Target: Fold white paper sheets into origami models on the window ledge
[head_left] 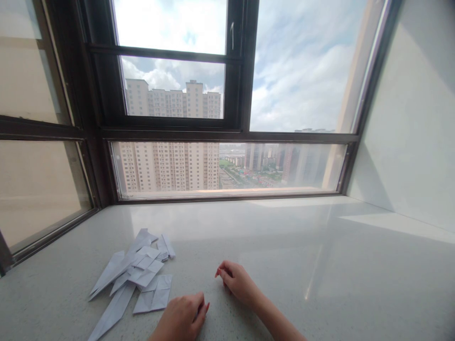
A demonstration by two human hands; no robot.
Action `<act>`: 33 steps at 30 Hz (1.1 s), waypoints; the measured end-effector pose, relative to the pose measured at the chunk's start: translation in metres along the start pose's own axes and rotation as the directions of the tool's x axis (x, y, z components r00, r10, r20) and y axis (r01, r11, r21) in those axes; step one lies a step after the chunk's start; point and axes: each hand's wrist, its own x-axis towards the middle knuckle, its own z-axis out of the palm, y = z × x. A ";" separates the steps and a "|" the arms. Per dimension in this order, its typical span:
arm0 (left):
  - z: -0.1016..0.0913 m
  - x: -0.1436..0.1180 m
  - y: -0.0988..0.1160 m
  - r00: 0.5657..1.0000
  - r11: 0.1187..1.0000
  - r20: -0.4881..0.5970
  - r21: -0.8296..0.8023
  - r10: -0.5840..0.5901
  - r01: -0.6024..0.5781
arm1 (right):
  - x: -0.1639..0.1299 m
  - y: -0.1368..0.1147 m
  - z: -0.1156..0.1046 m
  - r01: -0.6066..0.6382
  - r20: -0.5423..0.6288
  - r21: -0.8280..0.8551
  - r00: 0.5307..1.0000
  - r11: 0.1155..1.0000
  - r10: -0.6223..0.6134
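A heap of folded white paper pieces [142, 267] lies on the pale speckled sill, some long and pointed like paper planes, others flat and square. My left hand [183, 316] rests at the bottom, just right of a square folded paper [154, 296], its fingers curled inward and nothing seen in them. Further right and a little farther out, my right hand [236, 282] sits on the sill, fingers bent in towards the palm, also with no object visible. A small gap separates the two hands. A long pointed paper [114, 310] reaches towards the lower edge.
The stone sill [284, 255] runs up to a dark window frame [227, 136]. Side glass [39, 180] borders it at left, and a white wall [415, 132] at right. Tall buildings [170, 166] stand outside under a cloudy sky.
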 end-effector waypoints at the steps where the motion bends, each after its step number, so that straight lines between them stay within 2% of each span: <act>1: 0.000 0.000 0.000 1.000 1.000 0.002 -0.001 0.000 0.000 | 0.000 0.000 0.000 0.004 -0.004 -0.004 1.000 1.000 -0.004; 33: -0.001 0.000 0.000 1.000 1.000 0.004 -0.002 -0.013 0.013 | 0.000 -0.001 -0.001 0.002 0.001 -0.042 1.000 0.999 -0.002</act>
